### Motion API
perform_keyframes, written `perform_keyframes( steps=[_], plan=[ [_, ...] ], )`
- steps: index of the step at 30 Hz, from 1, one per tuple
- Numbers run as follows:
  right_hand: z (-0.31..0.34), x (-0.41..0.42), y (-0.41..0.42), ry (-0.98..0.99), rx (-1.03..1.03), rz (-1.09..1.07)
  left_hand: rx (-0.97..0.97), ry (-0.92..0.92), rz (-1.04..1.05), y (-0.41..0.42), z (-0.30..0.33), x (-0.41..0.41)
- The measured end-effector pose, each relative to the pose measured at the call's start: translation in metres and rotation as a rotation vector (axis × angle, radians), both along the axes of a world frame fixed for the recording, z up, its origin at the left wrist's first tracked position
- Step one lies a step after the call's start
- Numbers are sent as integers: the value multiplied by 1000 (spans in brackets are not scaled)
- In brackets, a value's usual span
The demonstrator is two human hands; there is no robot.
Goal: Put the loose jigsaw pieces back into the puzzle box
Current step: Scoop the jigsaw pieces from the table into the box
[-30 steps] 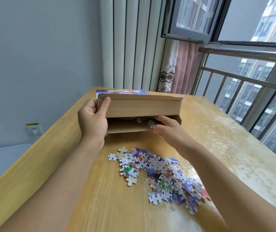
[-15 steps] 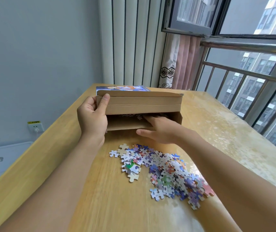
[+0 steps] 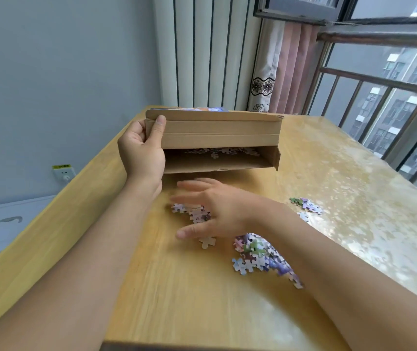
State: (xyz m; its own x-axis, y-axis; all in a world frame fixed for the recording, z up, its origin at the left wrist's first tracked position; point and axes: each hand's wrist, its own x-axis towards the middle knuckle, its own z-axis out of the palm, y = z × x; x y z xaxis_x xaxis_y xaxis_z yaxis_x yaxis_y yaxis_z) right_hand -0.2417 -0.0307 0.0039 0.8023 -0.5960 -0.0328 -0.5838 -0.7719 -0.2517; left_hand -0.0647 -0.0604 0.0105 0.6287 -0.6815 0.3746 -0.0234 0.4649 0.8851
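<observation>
The left hand (image 3: 142, 150) has its grip closed on the left end of the puzzle box (image 3: 217, 134), thumb pressed against the raised cardboard flap, holding the box's near side open. Some jigsaw pieces (image 3: 221, 151) lie inside the opening. The right hand (image 3: 213, 207) is spread flat with fingers straight, blurred, gripping nothing, just above the wooden worktop (image 3: 197, 300) near the box. Loose pieces (image 3: 258, 252) are scattered on the worktop under and to the right of that hand, with a small separate cluster (image 3: 306, 205) farther right. Beyond the worktop are a pink curtain (image 3: 291, 72) and a window railing (image 3: 379, 82).
</observation>
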Motion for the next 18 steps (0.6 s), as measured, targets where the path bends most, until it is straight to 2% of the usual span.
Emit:
perform_keyframes(
  steps=[2,8,11,18],
  plan=[
    [-6,-7,-5,61,14,0,16,-17,-5,0,-2,-2],
    [11,-48,-8,17,-6,-78,33,-71,-9,3,-3,-5],
    [23,-66,-8,55,87,-152,33,-81,1,4,-3,-5],
    [54,-95,3,421,367,-358,58,-89,12,8,0,-11]
  ],
)
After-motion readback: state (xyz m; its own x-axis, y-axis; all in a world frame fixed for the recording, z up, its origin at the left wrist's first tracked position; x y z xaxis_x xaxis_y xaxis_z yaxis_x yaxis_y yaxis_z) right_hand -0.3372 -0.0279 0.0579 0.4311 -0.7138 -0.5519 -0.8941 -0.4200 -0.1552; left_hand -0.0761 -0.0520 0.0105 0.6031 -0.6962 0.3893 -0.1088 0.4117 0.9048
